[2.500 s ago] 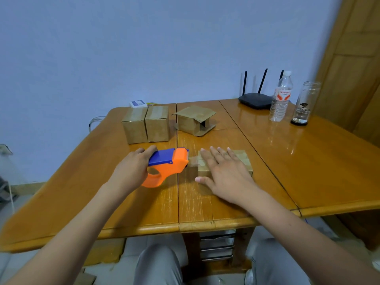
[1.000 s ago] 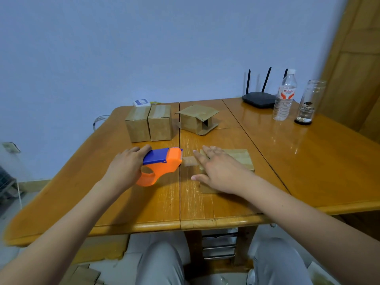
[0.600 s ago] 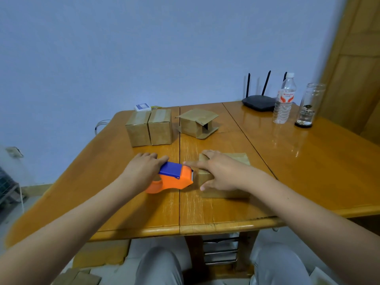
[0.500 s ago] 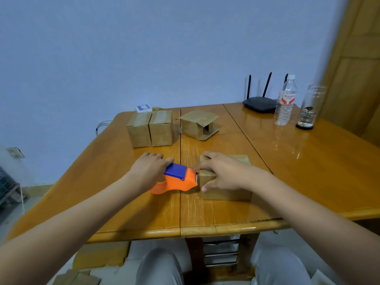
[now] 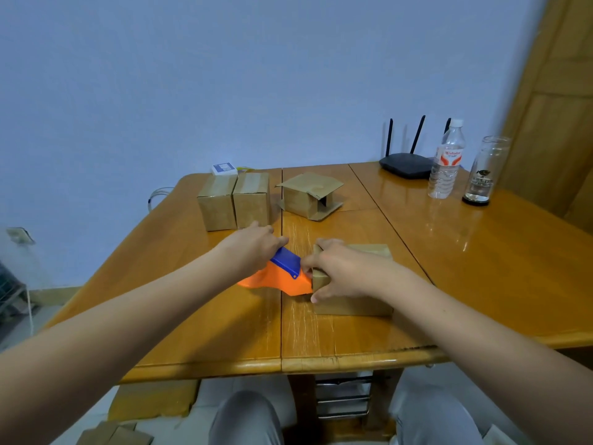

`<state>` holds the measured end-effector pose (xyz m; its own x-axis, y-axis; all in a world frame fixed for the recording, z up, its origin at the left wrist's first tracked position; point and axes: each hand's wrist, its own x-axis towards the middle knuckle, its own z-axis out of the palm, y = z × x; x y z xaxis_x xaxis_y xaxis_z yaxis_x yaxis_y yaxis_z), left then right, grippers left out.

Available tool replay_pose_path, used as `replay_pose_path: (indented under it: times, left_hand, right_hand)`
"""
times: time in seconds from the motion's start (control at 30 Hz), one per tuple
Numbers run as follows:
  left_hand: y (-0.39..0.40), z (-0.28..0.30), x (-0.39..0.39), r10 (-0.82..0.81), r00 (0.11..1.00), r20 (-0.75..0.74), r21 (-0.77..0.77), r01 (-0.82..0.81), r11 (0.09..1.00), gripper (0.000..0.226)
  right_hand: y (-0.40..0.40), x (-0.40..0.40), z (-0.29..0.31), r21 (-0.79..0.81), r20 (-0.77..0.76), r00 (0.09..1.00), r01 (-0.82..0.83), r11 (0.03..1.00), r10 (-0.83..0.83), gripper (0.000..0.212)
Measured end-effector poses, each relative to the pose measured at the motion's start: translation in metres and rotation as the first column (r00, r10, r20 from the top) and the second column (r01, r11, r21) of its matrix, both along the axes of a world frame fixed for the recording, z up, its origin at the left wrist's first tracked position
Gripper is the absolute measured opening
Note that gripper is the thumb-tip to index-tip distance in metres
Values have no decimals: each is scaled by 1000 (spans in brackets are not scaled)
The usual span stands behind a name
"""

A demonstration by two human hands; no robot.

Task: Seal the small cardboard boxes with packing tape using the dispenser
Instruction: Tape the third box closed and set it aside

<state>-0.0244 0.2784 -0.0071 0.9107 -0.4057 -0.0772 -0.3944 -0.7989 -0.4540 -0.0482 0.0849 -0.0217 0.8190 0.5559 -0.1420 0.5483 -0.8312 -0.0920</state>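
Gripping the dispenser in my left hand, I hold its front edge against the left side of the box on the counter. My right hand curls over the box's near-left corner, thumb down its side, holding it. Two taped boxes stand touching farther back, with an open box just right of them.

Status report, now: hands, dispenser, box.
Left hand grips tape dispenser, nose against near box's left end. Right hand holds that box at its left corner. Nothing in the way.
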Motion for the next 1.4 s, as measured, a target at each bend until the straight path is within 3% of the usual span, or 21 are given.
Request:
replay_pose_path:
  times: [0.23, 0.5, 0.6, 0.7, 0.8, 0.87, 0.9, 0.97, 1.03, 1.07, 1.23, 1.4]
  left_hand:
    - [-30, -2, 9, 30, 999, -36, 146, -25, 989, 51]
    - [32, 15, 8, 358, 904, -235, 115, -340, 933, 30]
    - [64, 16, 4, 429, 824, -370, -44, -476, 878, 26]
    - [79, 11, -6, 400, 768, -500, -318, -593, 740, 25]
    - [89, 3, -13, 330, 748, -576, -529, -649, 547, 24]
    - [91, 1, -17, 304, 772, -558, -627, -632, 455, 23]
    - [92, 1, -18, 299, 789, -537, -676, -614, 407, 23]
    - [95, 3, -18, 291, 820, -492, -765, -568, 304, 23]
    - [98, 6, -17, 287, 844, -453, -834, -515, 197, 23]
    - [99, 8, -17, 287, 855, -432, -860, -486, 156, 24]
    - [91, 16, -16, 252, 897, -363, -911, -399, 108, 24]
    - [64, 23, -19, 188, 942, -277, -940, -306, 148, 20]
  right_hand:
    - [1, -5, 3, 0, 11, 1000, -10, 1000, 10, 45]
    - [19, 3, 8, -245, 8, 998, 62, 968, -62, 70]
    - [27, 4, 11, -265, -20, 995, 88, 960, -97, 66]
    - [26, 2, 12, -233, -27, 994, 92, 968, -101, 60]
    - [16, 4, 13, -103, -27, 994, 107, 989, -110, 77]
    - [6, 4, 22, 131, -32, 984, 180, 975, -177, 100]
    - [1, 2, 29, 297, -36, 975, 219, 929, -218, 108]
    - [-11, -4, 44, 609, -42, 956, 255, 751, -291, 117]
    - [-26, -7, 44, 789, -100, 944, 268, 553, -316, 116]
    - [-33, -9, 40, 805, -143, 942, 289, 518, -302, 113]
    - [-54, -7, -18, 495, -371, 908, 369, 787, -193, 100]
    - [-65, -7, -38, 431, -425, 885, 383, 817, -191, 111]
